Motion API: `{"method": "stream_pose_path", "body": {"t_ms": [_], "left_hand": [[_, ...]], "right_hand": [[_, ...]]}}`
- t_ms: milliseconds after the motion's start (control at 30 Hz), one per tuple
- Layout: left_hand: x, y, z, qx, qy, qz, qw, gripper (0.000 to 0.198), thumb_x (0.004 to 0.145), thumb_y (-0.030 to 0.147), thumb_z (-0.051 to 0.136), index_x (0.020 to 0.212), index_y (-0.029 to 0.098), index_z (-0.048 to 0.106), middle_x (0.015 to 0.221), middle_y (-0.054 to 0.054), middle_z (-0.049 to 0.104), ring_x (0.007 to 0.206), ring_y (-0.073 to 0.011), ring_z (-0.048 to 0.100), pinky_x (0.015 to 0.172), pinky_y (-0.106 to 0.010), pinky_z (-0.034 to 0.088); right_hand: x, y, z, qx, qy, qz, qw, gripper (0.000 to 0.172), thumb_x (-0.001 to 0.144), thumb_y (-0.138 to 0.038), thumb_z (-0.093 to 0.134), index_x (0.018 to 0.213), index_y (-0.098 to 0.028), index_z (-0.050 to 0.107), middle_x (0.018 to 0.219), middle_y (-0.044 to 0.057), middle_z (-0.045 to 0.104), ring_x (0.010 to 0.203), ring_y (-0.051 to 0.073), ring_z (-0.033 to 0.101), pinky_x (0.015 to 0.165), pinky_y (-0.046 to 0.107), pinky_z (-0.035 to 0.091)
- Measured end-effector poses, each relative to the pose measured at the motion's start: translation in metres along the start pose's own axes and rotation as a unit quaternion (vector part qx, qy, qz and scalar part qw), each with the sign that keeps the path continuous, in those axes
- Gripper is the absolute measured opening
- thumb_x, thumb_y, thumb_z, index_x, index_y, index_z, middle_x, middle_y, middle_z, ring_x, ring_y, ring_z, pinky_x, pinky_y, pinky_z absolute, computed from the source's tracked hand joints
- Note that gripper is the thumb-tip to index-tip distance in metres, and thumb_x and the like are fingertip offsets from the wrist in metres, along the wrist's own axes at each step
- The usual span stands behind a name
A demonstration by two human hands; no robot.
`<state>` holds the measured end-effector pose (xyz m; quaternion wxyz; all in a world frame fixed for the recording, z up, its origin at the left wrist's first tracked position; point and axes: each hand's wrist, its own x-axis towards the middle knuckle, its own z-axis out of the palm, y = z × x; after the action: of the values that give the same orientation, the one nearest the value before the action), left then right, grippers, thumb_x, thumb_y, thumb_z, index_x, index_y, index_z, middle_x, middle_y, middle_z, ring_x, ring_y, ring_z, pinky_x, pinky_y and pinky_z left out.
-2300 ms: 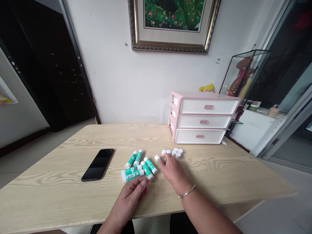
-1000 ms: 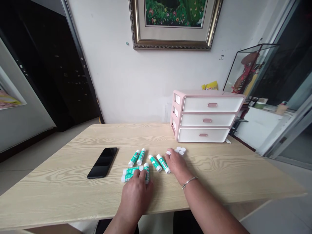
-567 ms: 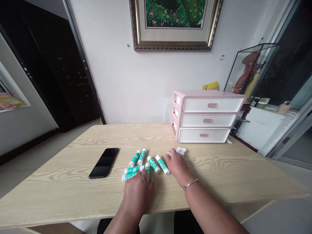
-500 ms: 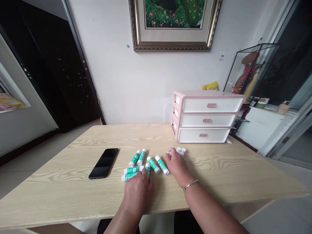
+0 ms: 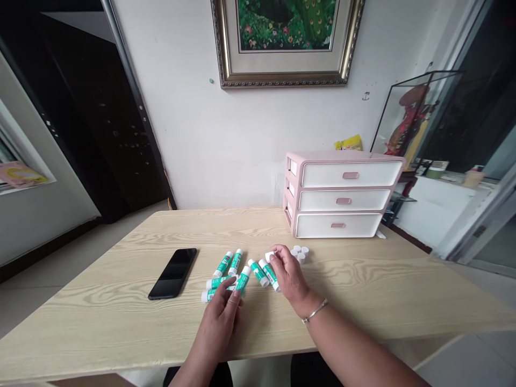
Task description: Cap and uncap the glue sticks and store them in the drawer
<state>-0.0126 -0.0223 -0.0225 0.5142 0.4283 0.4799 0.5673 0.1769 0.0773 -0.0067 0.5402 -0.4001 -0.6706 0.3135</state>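
My left hand (image 5: 220,314) is closed around the lower part of a green-and-white glue stick (image 5: 243,278), its white end tilted up and away. Between the thumb and fingers of my right hand (image 5: 291,277) is a small white cap (image 5: 269,257). Just beyond that hand several white caps (image 5: 299,252) sit in a cluster. Two glue sticks (image 5: 269,274) lie side by side between my hands. Two more glue sticks (image 5: 223,264) lie farther back, and another pair (image 5: 215,282) is partly hidden by my left fingers.
A black phone (image 5: 172,274) lies left of the glue sticks on the wooden table (image 5: 121,322). At the back right stands a pink-and-white drawer unit (image 5: 342,200), with a yellow packet (image 5: 349,143) on or behind it. A framed picture (image 5: 284,80) hangs on the wall.
My left hand has picked up a glue stick and tilted it up. My right hand has lifted a white cap from beside the cluster and moved it left, towards the glue stick.
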Motion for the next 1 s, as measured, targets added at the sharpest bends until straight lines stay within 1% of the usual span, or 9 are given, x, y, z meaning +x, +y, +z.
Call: {"method": "stream_pose_path", "body": {"t_ms": [100,200,333,467,600,733,800,900,1000], "left_hand": [[0.003,0.003,0.003,-0.08,-0.052,-0.051,0.994,0.059,0.086,0.048,0.069,0.137,0.023,0.054,0.09,-0.008,0.066,0.067,-0.018,0.058,0.053,-0.028,0.043],[0.01,0.006,0.007,-0.147,-0.098,-0.047,0.983,0.048,0.088,0.042,0.069,0.13,0.02,0.059,0.096,-0.009,0.063,0.076,-0.0169,0.058,0.057,-0.026,0.046],[0.019,0.014,0.009,-0.132,-0.145,-0.043,0.98,0.04,0.089,0.039,0.069,0.123,0.021,0.063,0.099,-0.009,0.059,0.081,-0.017,0.056,0.06,-0.026,0.048],[0.024,0.024,0.013,-0.091,-0.18,-0.045,0.978,0.031,0.089,0.035,0.065,0.118,0.024,0.064,0.103,-0.009,0.059,0.085,-0.0187,0.056,0.063,-0.026,0.05],[0.029,0.025,0.017,-0.079,-0.173,-0.05,0.98,0.026,0.085,0.026,0.061,0.111,0.021,0.063,0.098,-0.009,0.06,0.081,-0.0176,0.056,0.06,-0.025,0.049],[0.029,0.021,0.02,-0.053,-0.156,-0.059,0.985,0.03,0.078,0.021,0.058,0.108,0.021,0.061,0.092,-0.006,0.06,0.075,-0.0158,0.055,0.058,-0.025,0.046],[0.026,0.019,0.02,-0.036,-0.147,-0.066,0.986,0.033,0.078,0.023,0.056,0.111,0.022,0.059,0.087,-0.004,0.058,0.072,-0.0154,0.054,0.057,-0.025,0.045],[0.022,0.019,0.017,0.004,-0.134,-0.072,0.988,0.031,0.084,0.03,0.057,0.114,0.021,0.058,0.078,-0.001,0.055,0.065,-0.0139,0.049,0.057,-0.026,0.043],[0.018,0.02,0.014,0.047,-0.133,-0.058,0.988,0.026,0.089,0.04,0.058,0.108,0.022,0.061,0.072,0.001,0.052,0.06,-0.0126,0.045,0.056,-0.025,0.039]], "right_hand": [[0.007,-0.004,0.007,0.084,0.0,0.011,0.996,0.02,0.095,-0.04,0.052,0.101,-0.022,0.058,0.076,-0.003,0.056,0.067,0.014,0.051,0.061,0.025,0.041],[0.011,-0.006,0.015,0.142,-0.012,0.022,0.99,0.019,0.093,-0.039,0.052,0.1,-0.022,0.059,0.077,-0.003,0.056,0.067,0.013,0.05,0.062,0.024,0.043],[0.01,-0.005,0.02,0.168,-0.02,0.042,0.985,0.021,0.092,-0.038,0.05,0.101,-0.021,0.061,0.079,-0.002,0.058,0.069,0.014,0.053,0.064,0.024,0.046],[0.007,-0.006,0.013,0.149,-0.03,0.053,0.987,0.024,0.092,-0.039,0.049,0.102,-0.022,0.062,0.077,-0.002,0.057,0.068,0.014,0.053,0.062,0.023,0.047],[0.003,-0.009,0.002,0.122,-0.047,0.044,0.99,0.027,0.093,-0.042,0.048,0.105,-0.021,0.062,0.082,0.0,0.058,0.071,0.015,0.054,0.062,0.024,0.047],[-0.001,-0.009,-0.001,0.13,-0.069,0.031,0.989,0.026,0.096,-0.041,0.048,0.106,-0.022,0.062,0.081,0.0,0.057,0.07,0.014,0.051,0.062,0.024,0.045],[-0.002,-0.009,-0.001,0.139,-0.082,0.017,0.987,0.024,0.097,-0.04,0.048,0.105,-0.022,0.062,0.081,-0.001,0.056,0.07,0.014,0.051,0.063,0.024,0.044],[-0.004,-0.012,-0.001,0.128,-0.106,-0.016,0.986,0.024,0.099,-0.04,0.048,0.106,-0.022,0.062,0.083,0.0,0.059,0.073,0.014,0.053,0.066,0.025,0.046],[-0.007,-0.016,0.0,0.11,-0.131,-0.026,0.985,0.026,0.1,-0.041,0.047,0.111,-0.023,0.062,0.082,0.0,0.06,0.071,0.015,0.055,0.066,0.026,0.046]]}}
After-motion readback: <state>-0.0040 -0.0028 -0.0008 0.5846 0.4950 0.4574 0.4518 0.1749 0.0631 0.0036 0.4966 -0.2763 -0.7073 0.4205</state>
